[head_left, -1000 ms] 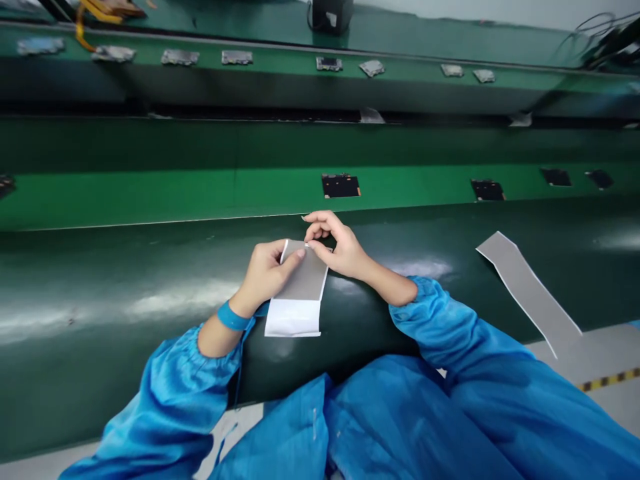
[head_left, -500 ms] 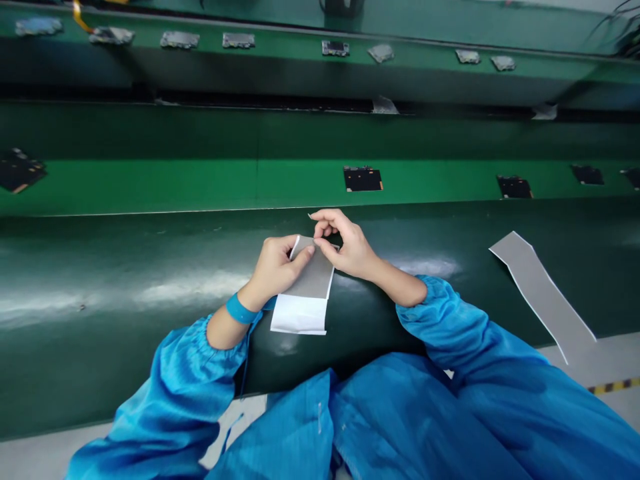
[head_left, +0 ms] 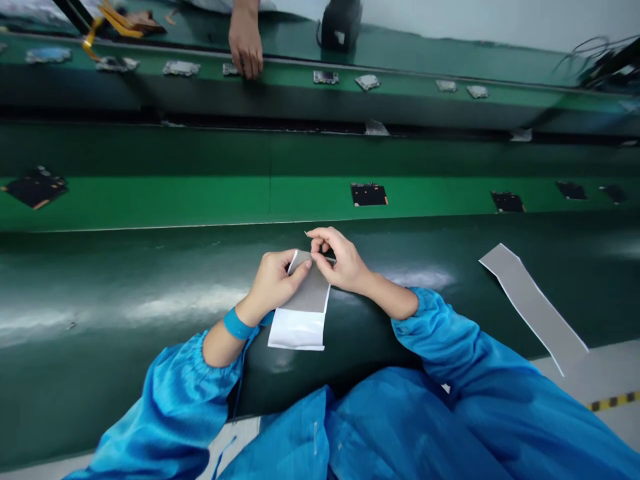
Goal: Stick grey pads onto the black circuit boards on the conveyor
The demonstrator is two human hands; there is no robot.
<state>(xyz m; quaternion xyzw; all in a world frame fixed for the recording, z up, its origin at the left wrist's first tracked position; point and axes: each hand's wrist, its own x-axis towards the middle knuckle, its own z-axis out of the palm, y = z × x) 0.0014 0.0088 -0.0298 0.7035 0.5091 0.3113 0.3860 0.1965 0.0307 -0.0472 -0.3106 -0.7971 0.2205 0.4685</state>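
My left hand (head_left: 277,277) is closed on a grey sticker sheet (head_left: 309,295), thumb on top and fingers beneath. The sheet's lower part is bare, glossy white backing that hangs toward me over the dark green bench. At the sheet's top edge, my right hand (head_left: 343,260) pinches with thumb and fingertips, and its index finger reaches out beyond. What exactly lies between those fingertips is too small to see. A blue wrist band (head_left: 239,325) circles my left wrist.
Black circuit boards (head_left: 369,194) lie spaced along the bright green belt (head_left: 210,200). A longer grey strip (head_left: 537,303) rests at the right, over the bench edge. Across the line, another person's hand (head_left: 246,50) touches one of several small silvery modules (head_left: 181,68).
The view has tilted up a little, so everything sits lower. Another person's hand has come in at the far side. Both my hands keep nearly the same hold on the sheet.
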